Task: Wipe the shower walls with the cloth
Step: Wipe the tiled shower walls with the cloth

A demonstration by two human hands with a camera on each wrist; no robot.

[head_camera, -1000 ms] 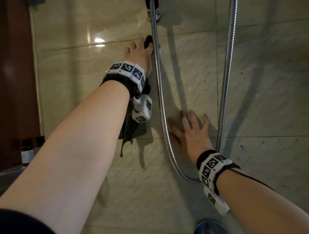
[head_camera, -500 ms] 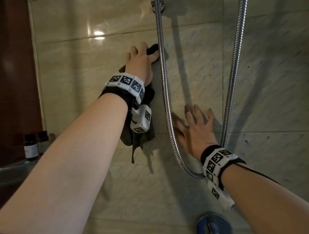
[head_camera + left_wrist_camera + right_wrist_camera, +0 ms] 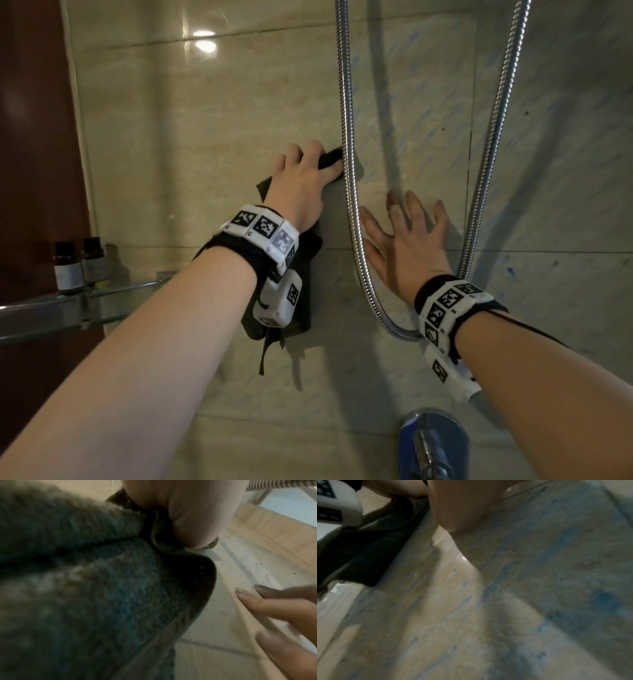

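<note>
On the beige tiled shower wall my left hand presses a dark cloth, with fingers curled over its top edge and a fold showing by the thumb. The rest of the cloth hangs below the wrist. In the left wrist view the cloth fills most of the picture. My right hand lies flat on the wall with fingers spread, just right of the left hand, holding nothing. Its fingers show at the right of the left wrist view. Blue streaks mark the wall.
A metal shower hose hangs in a loop between and around my hands. A chrome tap sits low at the middle. At the left, a glass shelf carries two small brown bottles, beside a dark brown panel.
My left hand has slid the cloth down the wall beside the hose, from near the upper tile joint to level with my right hand. The right hand stays flat in place.
</note>
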